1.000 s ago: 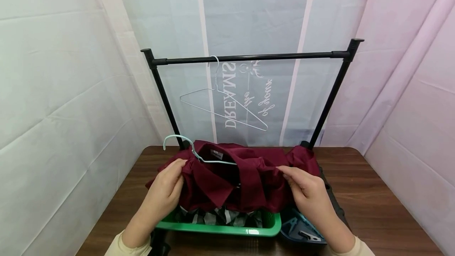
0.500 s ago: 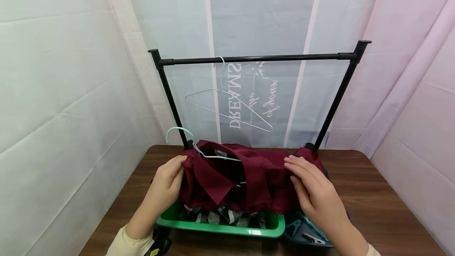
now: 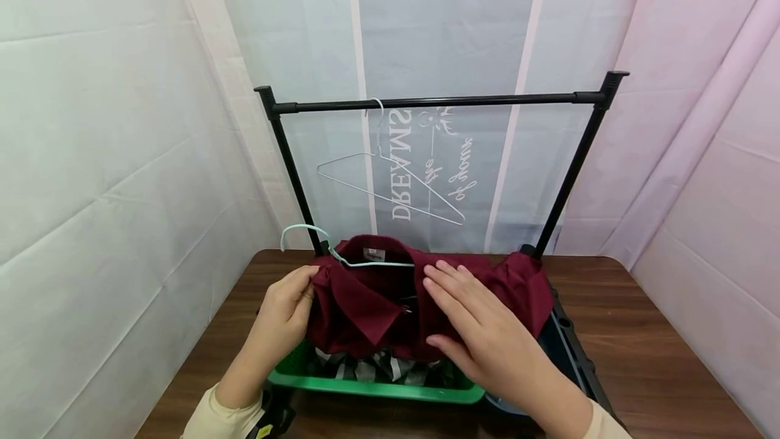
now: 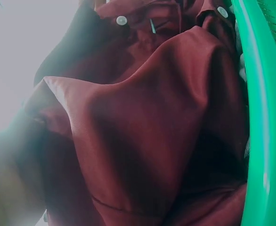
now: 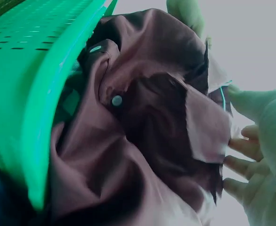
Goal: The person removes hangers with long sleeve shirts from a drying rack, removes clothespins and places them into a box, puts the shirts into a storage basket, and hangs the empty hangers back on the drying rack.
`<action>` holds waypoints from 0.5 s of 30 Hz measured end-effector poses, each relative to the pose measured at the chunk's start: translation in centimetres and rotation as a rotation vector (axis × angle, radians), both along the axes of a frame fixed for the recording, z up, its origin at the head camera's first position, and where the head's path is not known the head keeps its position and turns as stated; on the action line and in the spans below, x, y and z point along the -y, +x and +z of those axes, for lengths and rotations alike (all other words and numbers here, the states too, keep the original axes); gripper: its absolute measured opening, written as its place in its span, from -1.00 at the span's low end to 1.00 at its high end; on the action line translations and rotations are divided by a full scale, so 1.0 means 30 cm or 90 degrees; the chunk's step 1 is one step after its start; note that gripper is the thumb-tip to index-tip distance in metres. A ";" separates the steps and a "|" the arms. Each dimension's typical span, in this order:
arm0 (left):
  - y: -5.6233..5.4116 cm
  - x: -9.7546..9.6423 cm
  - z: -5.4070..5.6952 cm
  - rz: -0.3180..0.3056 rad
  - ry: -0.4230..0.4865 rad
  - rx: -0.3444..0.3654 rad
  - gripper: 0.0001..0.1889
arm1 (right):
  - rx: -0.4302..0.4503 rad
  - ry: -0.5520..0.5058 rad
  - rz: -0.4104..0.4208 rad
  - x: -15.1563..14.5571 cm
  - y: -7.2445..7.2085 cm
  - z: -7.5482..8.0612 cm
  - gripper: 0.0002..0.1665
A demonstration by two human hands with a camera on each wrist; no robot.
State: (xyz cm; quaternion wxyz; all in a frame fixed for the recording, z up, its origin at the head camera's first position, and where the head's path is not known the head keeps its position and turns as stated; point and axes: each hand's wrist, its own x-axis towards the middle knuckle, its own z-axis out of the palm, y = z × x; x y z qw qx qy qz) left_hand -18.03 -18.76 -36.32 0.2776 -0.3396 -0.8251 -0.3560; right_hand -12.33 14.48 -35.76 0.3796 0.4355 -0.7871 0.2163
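A maroon buttoned shirt (image 3: 365,307) lies over the green basket (image 3: 378,388), its collar gaping upward. From the neck rises the hook of a mint-green hanger (image 3: 372,264); the hanger's lower part is hidden inside the shirt. My left hand (image 3: 286,307) pinches the fabric at the shoulder on the left. With fingers extended, my right hand (image 3: 481,330) lies against the right side of the collar. The right wrist view has that hand's fingertips (image 5: 237,167) right at the collar edge. A white button (image 4: 121,20) on the shirt shows in the left wrist view.
Behind the shirt stands a black clothes rack (image 3: 463,101) with a thin wire hanger (image 3: 402,202) on its bar. Black-and-white cloth (image 3: 365,372) fills part of the basket. A dark blue tray (image 3: 557,347) sits to the right on the brown table (image 3: 640,330).
My right hand has let go of the shirt's right shoulder and moved left to the collar, its fingers now straight. The left hand keeps its hold at the left shoulder.
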 end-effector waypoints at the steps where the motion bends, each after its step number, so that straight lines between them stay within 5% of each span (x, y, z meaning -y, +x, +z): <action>1: 0.000 0.001 0.001 0.001 0.000 0.002 -0.67 | 0.004 0.007 -0.012 0.006 -0.005 -0.001 -0.29; 15: 0.004 0.008 0.011 -0.015 -0.003 -0.054 -0.68 | 0.000 0.075 -0.153 0.056 -0.055 0.030 -0.08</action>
